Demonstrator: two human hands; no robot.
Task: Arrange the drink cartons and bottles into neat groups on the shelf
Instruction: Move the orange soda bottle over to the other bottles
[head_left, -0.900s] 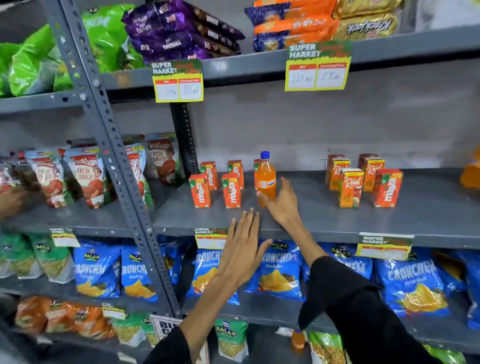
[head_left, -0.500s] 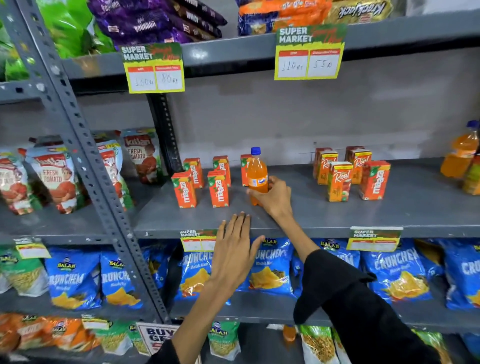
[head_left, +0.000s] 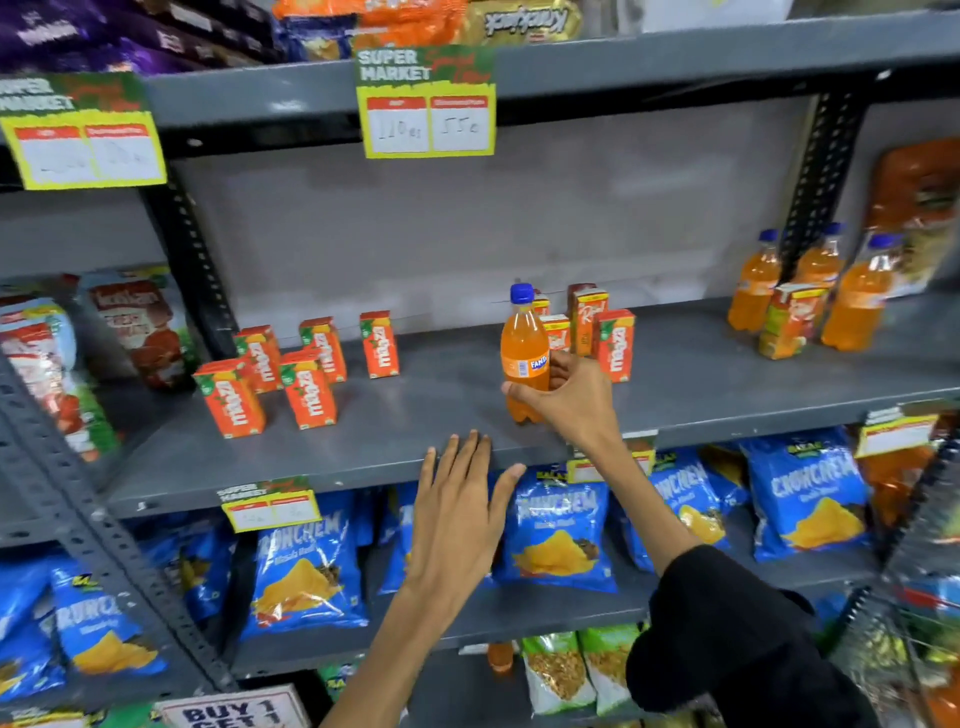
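Note:
My right hand (head_left: 569, 400) grips an orange Fanta bottle (head_left: 523, 345) with a blue cap, upright near the front middle of the grey shelf (head_left: 426, 410). My left hand (head_left: 457, 514) is flat and spread, fingertips at the shelf's front edge, holding nothing. Several orange Maaza cartons (head_left: 306, 387) stand in a loose group at the left. Behind the held bottle is a cluster of Real and Maaza cartons (head_left: 597, 332). Three more orange bottles (head_left: 852, 304) and one carton (head_left: 787, 322) stand at the far right.
Blue Crunchem crisp bags (head_left: 561, 535) fill the shelf below. Tomato sauce pouches (head_left: 135, 327) sit in the left bay behind a slanted upright (head_left: 88, 525). Price tags (head_left: 426, 104) hang from the top shelf's edge. Bare shelf lies between the middle cartons and the right-hand bottles.
My right hand has carried the bottle rightward, from beside the left Maaza cartons to in front of the middle carton cluster. The view has swung right, showing the far bottles.

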